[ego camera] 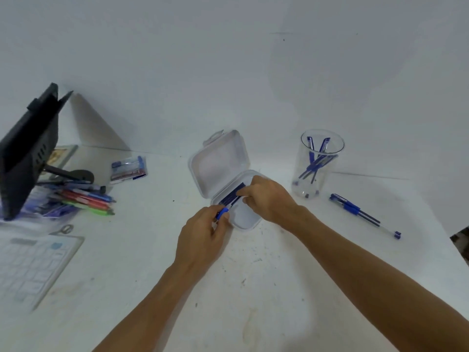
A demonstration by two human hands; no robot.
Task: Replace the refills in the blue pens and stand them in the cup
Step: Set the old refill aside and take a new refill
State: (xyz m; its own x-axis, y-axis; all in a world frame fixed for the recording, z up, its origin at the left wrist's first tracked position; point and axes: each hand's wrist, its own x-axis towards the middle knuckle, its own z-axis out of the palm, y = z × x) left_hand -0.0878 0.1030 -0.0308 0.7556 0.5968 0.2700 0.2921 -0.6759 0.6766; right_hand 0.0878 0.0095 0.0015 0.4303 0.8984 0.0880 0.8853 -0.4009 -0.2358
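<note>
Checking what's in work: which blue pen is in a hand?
The blue pen pinched in the left hand by the open box; the others stand in the clear cup or lie on the table.

Table (253,288): open box (245,218) at centre, lid (218,162) behind it, refills (232,196) inside. Cup (318,179) right of box, pens (313,166) standing in it; two loose pens (355,210) right-front of cup. Left of box: packet (129,168), pen pile (86,199), stand (28,153); keyboard (33,270) in front of stand.
</note>
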